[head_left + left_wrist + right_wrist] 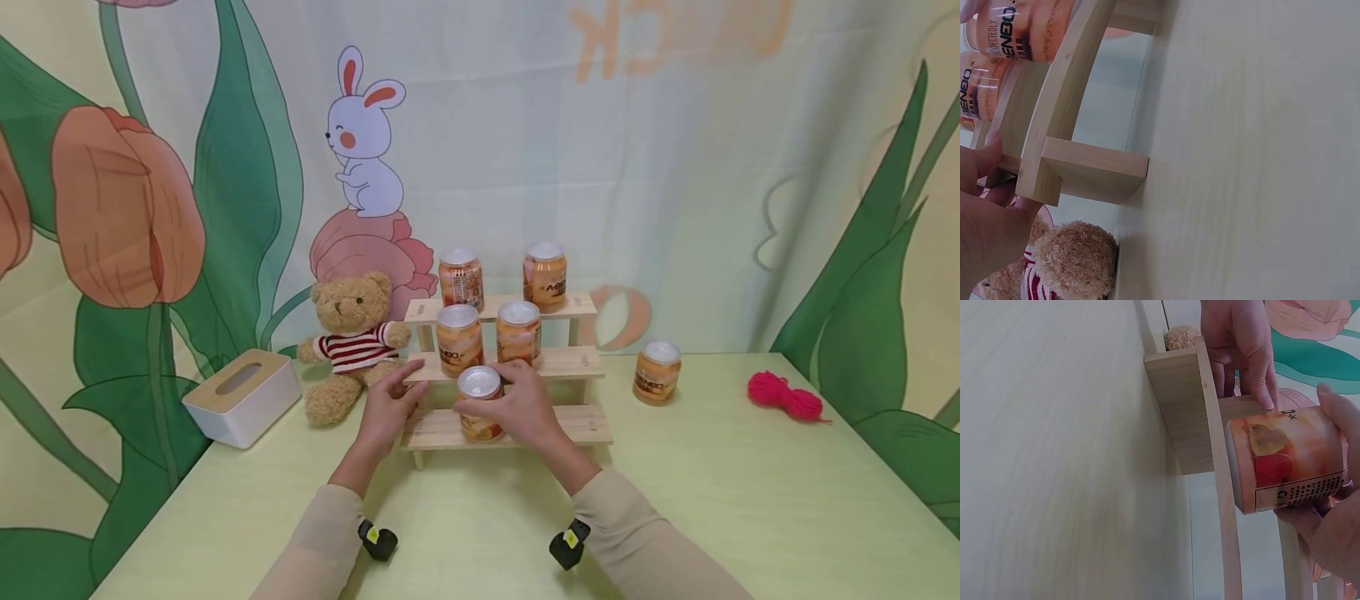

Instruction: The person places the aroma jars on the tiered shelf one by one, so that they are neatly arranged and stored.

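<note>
A three-tier wooden display rack (573, 363) stands on the table. Over its lowest step, my right hand (527, 408) grips an orange-labelled can (481, 427) with a silver lid; thumb and fingers wrap round its sides in the right wrist view. The can is upright, its base at the step; whether it bears weight there I cannot tell. At the rack's left end, my left hand (385, 410) holds the wood, with its thumb over a board in the left wrist view. Two similar cans (459, 342) are on the middle step and two more (545, 279) on the top.
Another can (657, 373) stands on the table right of the rack, with a bundle of pink yarn (783, 397) farther right. To the left sit a teddy bear (352, 333) in a striped shirt and a white tissue box (243, 400). A printed curtain (660, 167) hangs behind.
</note>
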### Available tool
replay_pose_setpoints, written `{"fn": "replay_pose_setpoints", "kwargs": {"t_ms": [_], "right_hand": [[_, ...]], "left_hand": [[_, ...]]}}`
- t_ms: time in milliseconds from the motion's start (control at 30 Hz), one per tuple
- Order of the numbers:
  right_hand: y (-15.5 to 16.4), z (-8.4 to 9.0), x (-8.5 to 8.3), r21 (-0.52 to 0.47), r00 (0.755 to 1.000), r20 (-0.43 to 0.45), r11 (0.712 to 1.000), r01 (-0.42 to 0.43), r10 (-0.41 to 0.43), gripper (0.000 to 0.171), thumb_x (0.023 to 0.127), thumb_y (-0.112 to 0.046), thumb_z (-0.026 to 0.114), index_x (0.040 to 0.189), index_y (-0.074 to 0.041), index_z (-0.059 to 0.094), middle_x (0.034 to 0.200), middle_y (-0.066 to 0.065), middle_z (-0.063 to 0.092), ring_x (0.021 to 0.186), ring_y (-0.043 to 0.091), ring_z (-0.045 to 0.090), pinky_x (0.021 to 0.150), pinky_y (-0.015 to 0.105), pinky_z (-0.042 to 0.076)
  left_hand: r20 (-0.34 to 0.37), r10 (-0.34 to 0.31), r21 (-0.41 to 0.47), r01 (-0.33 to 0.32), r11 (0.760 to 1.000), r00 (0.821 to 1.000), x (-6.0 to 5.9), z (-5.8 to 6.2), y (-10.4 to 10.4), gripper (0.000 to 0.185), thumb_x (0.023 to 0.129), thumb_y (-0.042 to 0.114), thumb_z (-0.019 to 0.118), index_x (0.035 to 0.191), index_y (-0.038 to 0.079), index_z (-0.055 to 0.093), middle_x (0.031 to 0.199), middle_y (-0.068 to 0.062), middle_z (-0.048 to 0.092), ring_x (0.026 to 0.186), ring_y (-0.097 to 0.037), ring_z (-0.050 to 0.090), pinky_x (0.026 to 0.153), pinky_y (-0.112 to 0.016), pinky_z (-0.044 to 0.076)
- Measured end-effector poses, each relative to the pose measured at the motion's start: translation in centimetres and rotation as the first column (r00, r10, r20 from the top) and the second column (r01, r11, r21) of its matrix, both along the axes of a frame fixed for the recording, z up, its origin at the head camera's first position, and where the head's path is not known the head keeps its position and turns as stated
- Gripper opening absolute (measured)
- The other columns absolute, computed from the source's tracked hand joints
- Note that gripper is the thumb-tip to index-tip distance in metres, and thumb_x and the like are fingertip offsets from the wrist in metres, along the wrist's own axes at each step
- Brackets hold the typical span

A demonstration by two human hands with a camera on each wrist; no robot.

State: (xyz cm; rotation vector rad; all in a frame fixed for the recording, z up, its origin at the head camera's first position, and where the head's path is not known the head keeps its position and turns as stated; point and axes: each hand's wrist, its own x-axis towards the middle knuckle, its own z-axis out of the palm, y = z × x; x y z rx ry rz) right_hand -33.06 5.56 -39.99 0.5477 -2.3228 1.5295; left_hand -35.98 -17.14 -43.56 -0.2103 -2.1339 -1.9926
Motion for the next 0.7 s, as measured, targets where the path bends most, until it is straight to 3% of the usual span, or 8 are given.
{"fn": "replay_pose_setpoints", "kwargs": {"t_ms": [167, 700], "right_hand": [[-0.21, 0.04, 0.0, 0.029, 0.999, -0.048, 0.999, 0.015, -0.014, 0.059, 0.064, -0.038, 0.096, 0.11, -0.008, 0.077, 0.099, 0.001, 0.068, 0.094, 0.018, 0.057, 0.076, 0.038, 0.051], [-0.9, -0.15, 0.3, 0.046, 0.995, -0.03, 0.995, 0.093, -0.092, 0.068, 0.064, -0.046, 0.095, 0.111, -0.001, 0.073, 0.104, 0.009, 0.059, 0.094, 0.022, 0.056, 0.075, 0.037, 0.053]], "left_hand": [[0.001, -0.001, -0.004, 0.001, 1.0, 1.0, 0.16, 0.04, -0.05, 0.042, 0.097, 0.01, 0.066, 0.139, 0.01, 0.061, 0.076, -0.009, 0.059, 0.053, -0.007, 0.037, 0.049, -0.02, 0.032], [-0.005, 0.006, -0.013, -0.006, 1.0, 1.0, 0.1, 0.05, 0.08, 0.042, 0.098, 0.009, 0.066, 0.139, 0.008, 0.06, 0.073, -0.009, 0.054, 0.053, -0.007, 0.037, 0.049, -0.02, 0.032]]}}
